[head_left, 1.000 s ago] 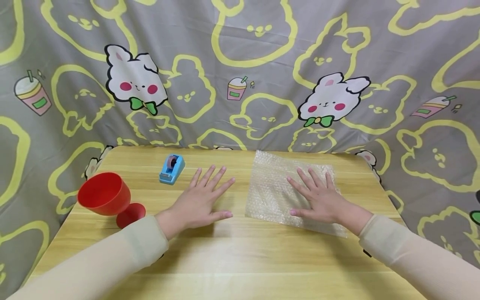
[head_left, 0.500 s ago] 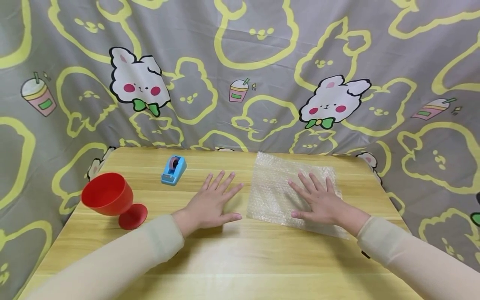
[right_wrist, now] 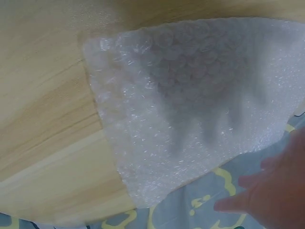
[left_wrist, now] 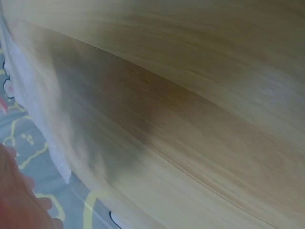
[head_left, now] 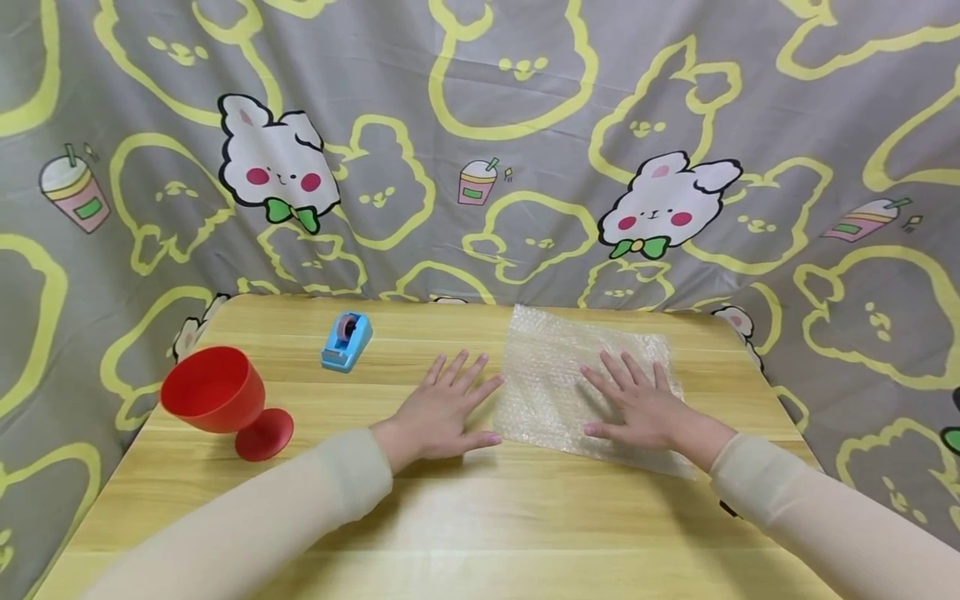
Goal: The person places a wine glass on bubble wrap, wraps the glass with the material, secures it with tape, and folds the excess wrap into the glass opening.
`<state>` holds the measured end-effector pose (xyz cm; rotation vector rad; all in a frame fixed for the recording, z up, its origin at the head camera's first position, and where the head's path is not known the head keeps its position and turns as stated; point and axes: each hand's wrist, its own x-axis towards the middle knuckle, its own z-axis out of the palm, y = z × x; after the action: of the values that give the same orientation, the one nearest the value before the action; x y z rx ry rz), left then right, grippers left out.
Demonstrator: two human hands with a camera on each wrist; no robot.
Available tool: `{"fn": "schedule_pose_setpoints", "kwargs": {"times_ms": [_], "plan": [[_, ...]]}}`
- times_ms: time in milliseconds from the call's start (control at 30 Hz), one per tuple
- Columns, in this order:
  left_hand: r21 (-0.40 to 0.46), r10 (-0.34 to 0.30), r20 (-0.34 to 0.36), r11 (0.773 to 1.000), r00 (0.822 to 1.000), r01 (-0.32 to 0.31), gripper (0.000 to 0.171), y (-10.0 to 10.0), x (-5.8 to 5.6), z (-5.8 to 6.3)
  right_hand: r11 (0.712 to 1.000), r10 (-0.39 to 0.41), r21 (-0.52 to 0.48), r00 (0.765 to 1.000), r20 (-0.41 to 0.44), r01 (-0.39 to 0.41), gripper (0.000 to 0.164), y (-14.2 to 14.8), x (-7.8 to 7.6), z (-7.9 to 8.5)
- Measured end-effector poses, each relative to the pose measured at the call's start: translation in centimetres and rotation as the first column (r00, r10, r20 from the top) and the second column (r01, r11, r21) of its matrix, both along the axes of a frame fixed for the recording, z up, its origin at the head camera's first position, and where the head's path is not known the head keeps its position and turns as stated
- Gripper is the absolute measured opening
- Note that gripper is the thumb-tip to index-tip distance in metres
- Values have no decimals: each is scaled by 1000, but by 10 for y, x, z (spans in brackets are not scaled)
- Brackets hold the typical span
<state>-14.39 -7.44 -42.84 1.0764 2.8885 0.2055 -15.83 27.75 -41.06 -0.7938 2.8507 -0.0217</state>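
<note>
A sheet of clear bubble wrap [head_left: 536,367] [right_wrist: 143,124] lies flat on the wooden table, right of centre. Above it hovers my right hand [head_left: 637,410] [right_wrist: 274,191], palm down with fingers spread, its shadow falling on the wrap. My left hand [head_left: 442,417] [left_wrist: 21,198] is held likewise over bare wood, just left of the wrap, and holds nothing. Beyond it to the left stands a blue tape dispenser [head_left: 347,342] with a roll in it. A red goblet-shaped cup [head_left: 213,392] on a round foot is at the left side.
The wooden table [head_left: 465,533] reaches back to a grey curtain [head_left: 405,75] with yellow outlines and white rabbit prints, which also hangs along both sides. A small dark object [head_left: 728,507] shows partly beneath the right sleeve.
My left hand has moved to the right, toward the bubble wrap, fingers still spread. The right hand has hardly moved. The view has shifted slightly; cup, dispenser and wrap stay in place.
</note>
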Motion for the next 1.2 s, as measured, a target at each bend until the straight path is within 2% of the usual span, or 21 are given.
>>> {"fn": "schedule_pose_setpoints", "kwargs": {"times_ms": [133,367,633,800,1033,1200], "plan": [[4,-10,-7,1000,1000,10,82,7,-2,-1,1000,-11,-3,1000,10,11,93,2,0,0],[-36,-15,-3,999,1000,14,82,14,-3,-4,1000,-22,10,1000,15,21,92,3,-1,-2],[-46,-32,49,998,998,34,81,25,-1,-6,1000,-19,13,1000,7,19,90,5,0,-7],[-79,-32,77,996,996,38,80,30,3,-3,1000,-21,21,999,29,20,89,6,2,-13],[-107,-26,104,994,994,37,80,32,3,-7,999,-33,-1,996,82,33,88,6,4,-12],[-139,-24,141,989,990,43,79,33,4,-2,999,-36,-6,993,117,37,87,6,3,-12]]}}
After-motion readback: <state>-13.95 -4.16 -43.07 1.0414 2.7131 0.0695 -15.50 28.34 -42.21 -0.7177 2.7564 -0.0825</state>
